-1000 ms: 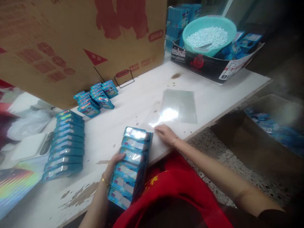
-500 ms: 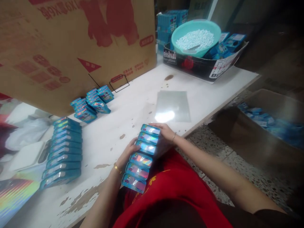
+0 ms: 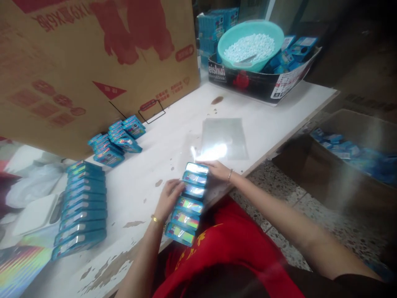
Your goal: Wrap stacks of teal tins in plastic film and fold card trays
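I hold a row of several small blue boxes (image 3: 189, 203) packed edge to edge at the near edge of the white table (image 3: 173, 136). My left hand (image 3: 169, 198) grips the row's left side. My right hand (image 3: 217, 169) presses on its far end, by the topmost box. A clear plastic sheet (image 3: 225, 138) lies flat on the table just beyond my right hand, with glare on its near part.
A longer row of the same blue boxes (image 3: 82, 207) lies at the left, and two short stacks (image 3: 116, 138) sit near a big cardboard carton (image 3: 93, 62). At the back right a teal bowl of white pellets (image 3: 249, 41) rests in a black tray (image 3: 263, 85). A bin of blue boxes (image 3: 350, 149) stands on the floor.
The row of boxes has shifted up and right from my lap to the table edge. My right hand moved from the sheet's edge onto the row's far end.
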Available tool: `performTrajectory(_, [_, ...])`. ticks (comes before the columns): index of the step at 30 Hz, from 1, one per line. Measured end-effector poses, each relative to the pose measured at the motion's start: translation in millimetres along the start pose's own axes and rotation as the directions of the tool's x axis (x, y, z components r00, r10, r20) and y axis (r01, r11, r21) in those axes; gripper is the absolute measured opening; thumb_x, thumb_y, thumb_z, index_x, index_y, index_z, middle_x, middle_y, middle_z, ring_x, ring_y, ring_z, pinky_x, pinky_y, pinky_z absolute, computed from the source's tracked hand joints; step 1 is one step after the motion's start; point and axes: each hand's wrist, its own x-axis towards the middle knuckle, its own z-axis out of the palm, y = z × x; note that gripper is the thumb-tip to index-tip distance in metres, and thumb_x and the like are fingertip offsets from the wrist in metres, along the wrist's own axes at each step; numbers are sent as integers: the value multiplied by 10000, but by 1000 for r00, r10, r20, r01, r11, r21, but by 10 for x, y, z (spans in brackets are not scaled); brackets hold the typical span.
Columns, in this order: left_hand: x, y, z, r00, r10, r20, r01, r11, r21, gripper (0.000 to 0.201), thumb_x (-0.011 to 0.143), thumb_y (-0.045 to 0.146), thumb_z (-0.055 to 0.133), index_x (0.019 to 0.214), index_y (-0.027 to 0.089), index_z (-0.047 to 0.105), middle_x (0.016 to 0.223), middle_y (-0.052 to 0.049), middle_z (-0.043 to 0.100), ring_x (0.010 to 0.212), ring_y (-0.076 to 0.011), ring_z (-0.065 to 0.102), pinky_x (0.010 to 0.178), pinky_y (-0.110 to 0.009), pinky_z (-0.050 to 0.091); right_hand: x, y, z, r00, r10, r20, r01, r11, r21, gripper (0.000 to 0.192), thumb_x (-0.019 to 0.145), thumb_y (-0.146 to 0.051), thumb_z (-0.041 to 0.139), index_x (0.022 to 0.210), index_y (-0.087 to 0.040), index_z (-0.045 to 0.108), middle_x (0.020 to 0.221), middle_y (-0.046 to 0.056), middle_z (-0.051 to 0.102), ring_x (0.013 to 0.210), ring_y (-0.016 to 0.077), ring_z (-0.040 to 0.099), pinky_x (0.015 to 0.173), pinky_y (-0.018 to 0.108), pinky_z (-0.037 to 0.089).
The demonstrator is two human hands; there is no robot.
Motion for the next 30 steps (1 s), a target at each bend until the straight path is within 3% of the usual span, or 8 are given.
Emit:
performTrajectory(3, [158, -91, -128, 956, 282, -81, -238, 906, 350, 291, 879, 414, 469, 1000, 226, 655, 1092, -68, 575, 1078, -232, 514, 986, -407, 363, -33, 73, 6, 996, -92, -8, 88, 976, -198, 407, 896, -279, 373, 1212, -162, 599, 1270, 73, 589, 1214, 218, 503, 1075, 417, 337])
performTrajectory(6, [393, -104, -141, 880, 475, 15, -383, 690, 615, 340, 867, 324, 494, 1185, 218, 553, 1139, -103, 543, 1056, -259, 487, 908, -433, 371, -134, 94, 36, 977, -204, -70, 145, 861, -487, 405, 862, -195, 395, 1229, -154, 562, 1274, 104, 569, 1216, 243, 464, 1043, 441, 340])
performTrajectory(9, [640, -22, -44, 832, 522, 186, -456, 454, 765, 325, 846, 254, 519, 1166, 201, 548, 1145, -119, 545, 1021, -278, 470, 825, -415, 353, -266, 37, 95, 936, -285, -209, 37, 667, -744, 328, 856, -223, 455, 1155, -137, 556, 1141, 138, 595, 1069, 269, 492, 908, 420, 387])
performTrajectory(13, [846, 117, 65, 801, 545, 246, -449, 275, 850, 149, 868, 214, 476, 779, 199, 594, 821, -80, 593, 792, -237, 482, 703, -377, 289, -352, -97, 154, 909, -275, -314, -173, 436, -883, 157, 876, -190, 427, 845, -162, 578, 797, 85, 608, 796, 229, 511, 737, 345, 341])
performTrajectory(17, [879, 185, 60, 749, 635, 188, -449, 278, 849, 245, 890, 272, 466, 669, 197, 542, 682, -46, 568, 708, -204, 464, 683, -363, 257, -363, -185, 167, 905, -233, -356, -229, 438, -869, 195, 895, -210, 392, 938, -143, 570, 752, 62, 611, 731, 204, 524, 718, 318, 316])
performTrajectory(21, [901, 207, 31, 749, 628, 212, -505, 334, 796, 241, 874, 279, 483, 656, 192, 537, 668, -34, 578, 686, -188, 470, 685, -352, 256, -399, -248, 215, 928, -118, -354, -259, 479, -839, 417, 817, -304, 514, 1196, -135, 485, 943, 81, 645, 849, 227, 547, 734, 318, 321])
performTrajectory(27, [989, 261, -12, 776, 587, 232, -531, 409, 742, 263, 861, 294, 483, 625, 185, 518, 663, -27, 588, 674, -176, 485, 694, -347, 264, -376, -353, 303, 943, 11, -332, -316, 338, -887, 199, 869, -278, 436, 914, -167, 594, 934, 102, 654, 907, 243, 548, 737, 343, 304])
performTrajectory(30, [1010, 291, -36, 782, 568, 257, -545, 424, 723, 292, 862, 321, 479, 606, 184, 511, 649, -23, 586, 659, -171, 492, 695, -348, 266, -389, -411, 300, 939, 66, -336, -337, 347, -875, 207, 881, -289, 416, 909, -182, 592, 932, 77, 665, 884, 231, 572, 733, 333, 314])
